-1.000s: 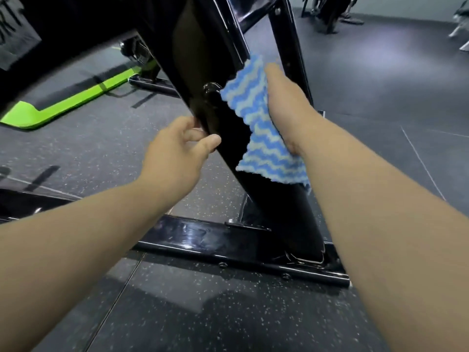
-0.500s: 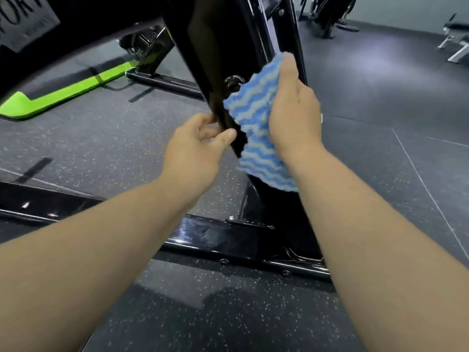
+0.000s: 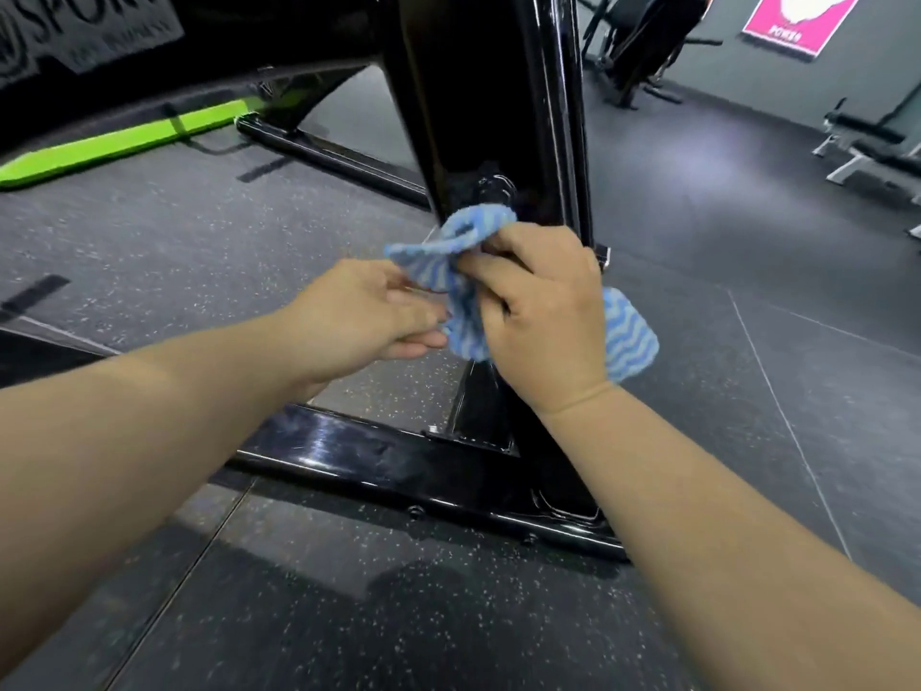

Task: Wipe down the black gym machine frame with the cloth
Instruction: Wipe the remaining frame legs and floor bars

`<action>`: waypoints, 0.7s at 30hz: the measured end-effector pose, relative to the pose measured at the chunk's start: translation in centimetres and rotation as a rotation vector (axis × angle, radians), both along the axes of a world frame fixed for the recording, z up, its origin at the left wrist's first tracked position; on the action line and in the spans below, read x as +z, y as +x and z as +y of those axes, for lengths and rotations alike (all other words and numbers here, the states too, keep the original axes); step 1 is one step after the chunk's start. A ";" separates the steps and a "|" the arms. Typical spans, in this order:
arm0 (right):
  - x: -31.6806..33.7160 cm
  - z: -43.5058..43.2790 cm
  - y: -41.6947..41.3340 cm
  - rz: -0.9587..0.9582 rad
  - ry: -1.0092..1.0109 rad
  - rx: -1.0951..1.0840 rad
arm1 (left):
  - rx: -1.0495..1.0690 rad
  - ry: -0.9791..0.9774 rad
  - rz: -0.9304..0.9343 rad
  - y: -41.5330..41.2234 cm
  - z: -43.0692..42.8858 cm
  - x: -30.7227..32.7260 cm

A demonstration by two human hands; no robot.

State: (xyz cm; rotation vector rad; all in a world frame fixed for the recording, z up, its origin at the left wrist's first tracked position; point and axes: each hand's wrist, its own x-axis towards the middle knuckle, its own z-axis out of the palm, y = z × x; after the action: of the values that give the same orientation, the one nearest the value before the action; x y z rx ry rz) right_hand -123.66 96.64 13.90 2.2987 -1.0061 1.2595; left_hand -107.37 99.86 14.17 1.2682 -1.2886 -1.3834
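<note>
The glossy black machine frame [image 3: 478, 107] rises as a slanted upright from a floor bar [image 3: 398, 466], with a bolt knob on its face. My right hand [image 3: 543, 311] grips a bunched blue-and-white wavy-striped cloth [image 3: 448, 251] just below that knob, in front of the upright; one end of the cloth hangs out past the hand on the right. My left hand [image 3: 369, 311] is beside it on the left, fingers fairly straight, fingertips at the cloth's lower fold. I cannot tell whether the cloth touches the frame.
A bright green bar [image 3: 114, 147] lies on the speckled dark rubber floor at the left, behind another black base rail [image 3: 329, 157]. Benches [image 3: 867, 152] and other machines stand far right. A pink poster [image 3: 797, 17] hangs on the back wall.
My right hand has come off the upright's side, moved down and bunched the cloth in front of the frame. My left hand let go of the frame edge and moved to the cloth.
</note>
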 end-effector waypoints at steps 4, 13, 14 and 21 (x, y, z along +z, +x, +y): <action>-3.4 1.0 -2.9 0.258 -0.015 -0.076 | -0.005 0.050 -0.036 0.9 -0.2 -0.9; -2.4 -0.6 -5.3 0.240 -0.152 0.008 | 0.118 0.067 0.117 -1.0 -0.8 -1.6; -3.8 -0.3 -6.0 0.304 -0.109 -0.003 | 0.090 0.065 0.126 -1.1 -0.6 -1.4; -4.6 2.0 -5.9 0.110 0.276 -0.074 | 0.078 0.077 0.048 -4.7 0.0 -1.3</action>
State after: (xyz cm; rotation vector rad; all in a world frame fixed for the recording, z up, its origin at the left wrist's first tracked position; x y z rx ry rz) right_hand -129.58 98.60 9.29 2.4752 -1.2822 1.0064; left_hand -112.09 99.83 12.88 1.3155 -1.1511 -1.4114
